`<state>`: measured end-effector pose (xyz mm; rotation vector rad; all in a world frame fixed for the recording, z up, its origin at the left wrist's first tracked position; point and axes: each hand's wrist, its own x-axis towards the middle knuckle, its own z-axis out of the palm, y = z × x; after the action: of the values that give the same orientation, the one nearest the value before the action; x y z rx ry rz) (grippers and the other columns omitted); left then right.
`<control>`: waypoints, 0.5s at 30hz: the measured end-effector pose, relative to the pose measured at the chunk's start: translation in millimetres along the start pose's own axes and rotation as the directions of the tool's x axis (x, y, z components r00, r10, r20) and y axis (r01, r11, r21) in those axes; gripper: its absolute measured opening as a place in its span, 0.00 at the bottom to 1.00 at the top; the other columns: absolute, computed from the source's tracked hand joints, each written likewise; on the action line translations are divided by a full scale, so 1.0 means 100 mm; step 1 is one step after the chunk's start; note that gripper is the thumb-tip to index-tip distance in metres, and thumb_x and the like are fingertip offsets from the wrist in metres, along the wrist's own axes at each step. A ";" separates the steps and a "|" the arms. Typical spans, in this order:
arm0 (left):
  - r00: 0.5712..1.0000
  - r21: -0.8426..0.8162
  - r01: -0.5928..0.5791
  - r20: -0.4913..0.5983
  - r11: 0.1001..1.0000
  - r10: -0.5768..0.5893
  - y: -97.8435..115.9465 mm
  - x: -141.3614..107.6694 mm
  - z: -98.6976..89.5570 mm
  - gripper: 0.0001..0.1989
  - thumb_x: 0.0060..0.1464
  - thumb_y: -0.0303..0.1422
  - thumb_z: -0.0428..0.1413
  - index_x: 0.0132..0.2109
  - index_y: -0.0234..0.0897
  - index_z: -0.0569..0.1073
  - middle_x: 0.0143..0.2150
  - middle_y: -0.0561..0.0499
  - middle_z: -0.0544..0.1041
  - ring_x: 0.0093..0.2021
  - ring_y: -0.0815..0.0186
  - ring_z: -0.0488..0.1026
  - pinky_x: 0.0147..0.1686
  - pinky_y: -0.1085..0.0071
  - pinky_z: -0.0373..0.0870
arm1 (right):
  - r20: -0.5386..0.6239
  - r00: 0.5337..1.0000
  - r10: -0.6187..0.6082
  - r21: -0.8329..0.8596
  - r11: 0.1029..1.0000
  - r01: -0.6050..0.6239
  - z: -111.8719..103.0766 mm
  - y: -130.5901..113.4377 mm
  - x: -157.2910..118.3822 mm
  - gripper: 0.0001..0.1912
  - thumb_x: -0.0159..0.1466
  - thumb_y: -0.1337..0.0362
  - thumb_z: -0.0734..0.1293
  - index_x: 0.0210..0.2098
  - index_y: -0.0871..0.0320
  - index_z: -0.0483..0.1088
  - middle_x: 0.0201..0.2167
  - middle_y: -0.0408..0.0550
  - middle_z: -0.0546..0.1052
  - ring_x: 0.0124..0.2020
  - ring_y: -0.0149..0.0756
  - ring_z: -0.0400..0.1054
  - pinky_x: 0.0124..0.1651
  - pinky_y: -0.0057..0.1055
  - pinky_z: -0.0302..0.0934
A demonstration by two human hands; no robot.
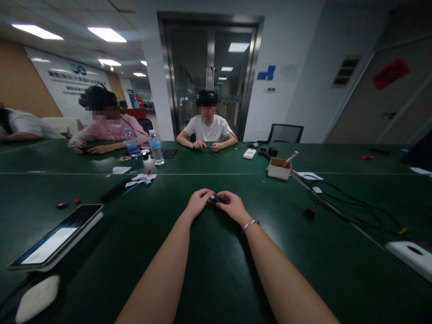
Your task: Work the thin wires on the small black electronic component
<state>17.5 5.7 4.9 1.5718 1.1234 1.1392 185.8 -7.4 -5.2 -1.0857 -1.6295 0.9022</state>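
Note:
A small black object with a silver end (215,198) is held just above or on the green table; its exact kind cannot be made out. My left hand (198,203) is closed, with thumb and fingertips at the silver end. From the other side, my right hand (233,206) pinches the black part, its fingers curled over it. My fingers hide some of the object. Around my right wrist is a silver bracelet (250,225).
A phone (57,236) lies on a white block at left, near a white mouse-shaped thing (38,298). Beyond are water bottles (156,148), paper scraps (141,179) and a small box (279,169). Black cables (357,198) run at right. People sit across the green table (216,274).

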 end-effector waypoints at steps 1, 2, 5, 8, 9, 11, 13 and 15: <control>1.000 -0.017 -0.007 -0.004 1.000 0.007 0.01 -0.01 0.00 0.14 0.50 0.40 0.54 0.39 0.35 0.76 0.34 0.49 0.75 0.29 0.70 0.68 0.26 0.75 0.62 | 0.000 1.000 0.012 0.007 1.000 -0.012 0.00 -0.01 0.00 0.16 0.48 0.70 0.70 0.38 0.59 0.72 0.37 0.48 0.78 0.38 0.35 0.73 0.44 0.34 0.66; 1.000 -0.031 -0.011 -0.008 0.999 0.011 0.01 -0.01 0.00 0.14 0.50 0.39 0.55 0.40 0.35 0.76 0.34 0.49 0.75 0.28 0.70 0.68 0.26 0.75 0.62 | 0.001 1.000 0.022 0.010 1.000 -0.022 0.00 -0.01 0.00 0.17 0.48 0.71 0.70 0.38 0.59 0.72 0.37 0.49 0.78 0.39 0.35 0.73 0.45 0.34 0.66; 1.000 -0.052 -0.019 -0.005 0.998 0.019 0.02 -0.02 0.01 0.14 0.49 0.40 0.56 0.40 0.35 0.74 0.33 0.50 0.74 0.28 0.71 0.68 0.26 0.75 0.63 | 0.011 0.999 0.034 0.008 0.999 -0.034 0.00 -0.02 0.00 0.18 0.48 0.72 0.71 0.39 0.59 0.73 0.39 0.49 0.78 0.40 0.35 0.73 0.47 0.35 0.66; 0.999 -0.065 -0.037 0.011 0.997 0.038 0.02 -0.02 0.00 0.14 0.48 0.41 0.57 0.38 0.36 0.73 0.31 0.51 0.73 0.27 0.71 0.68 0.26 0.75 0.63 | 0.004 0.999 0.038 -0.028 0.999 -0.038 0.00 -0.02 0.00 0.17 0.48 0.71 0.71 0.39 0.59 0.74 0.38 0.49 0.78 0.40 0.36 0.73 0.46 0.36 0.66; 0.999 -0.068 -0.042 0.014 0.997 0.043 0.01 -0.01 0.00 0.14 0.48 0.41 0.58 0.37 0.35 0.73 0.30 0.51 0.73 0.27 0.71 0.67 0.26 0.75 0.63 | 0.000 0.999 0.036 -0.045 0.998 -0.036 -0.01 -0.02 0.00 0.17 0.48 0.71 0.71 0.39 0.59 0.74 0.38 0.49 0.78 0.39 0.36 0.73 0.46 0.36 0.66; 0.999 -0.065 -0.042 0.006 0.997 0.043 0.01 -0.01 0.00 0.13 0.48 0.41 0.58 0.35 0.35 0.73 0.29 0.52 0.73 0.27 0.71 0.67 0.26 0.75 0.62 | 0.001 1.000 0.027 -0.075 0.997 -0.026 -0.01 -0.03 -0.01 0.16 0.48 0.70 0.71 0.38 0.59 0.74 0.37 0.49 0.78 0.38 0.36 0.72 0.45 0.36 0.66; 0.999 -0.053 -0.033 -0.016 0.998 0.032 0.02 -0.01 0.01 0.13 0.47 0.41 0.58 0.35 0.35 0.73 0.29 0.51 0.73 0.27 0.71 0.67 0.25 0.75 0.62 | 0.013 1.000 0.013 -0.092 0.996 -0.011 -0.01 -0.04 -0.01 0.16 0.49 0.70 0.71 0.39 0.59 0.75 0.37 0.49 0.78 0.38 0.36 0.72 0.45 0.36 0.66; 0.999 -0.052 -0.034 -0.030 0.998 0.032 0.02 -0.02 0.01 0.13 0.47 0.41 0.58 0.35 0.35 0.73 0.29 0.51 0.73 0.28 0.70 0.68 0.25 0.74 0.61 | 0.023 1.000 -0.001 -0.102 0.995 0.003 -0.01 -0.04 -0.01 0.14 0.51 0.69 0.70 0.39 0.59 0.74 0.37 0.49 0.78 0.38 0.36 0.72 0.44 0.35 0.65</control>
<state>18.5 3.4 6.7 1.5429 1.0813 1.2075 185.9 -10.1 -1.3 -1.1466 -1.7105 0.8405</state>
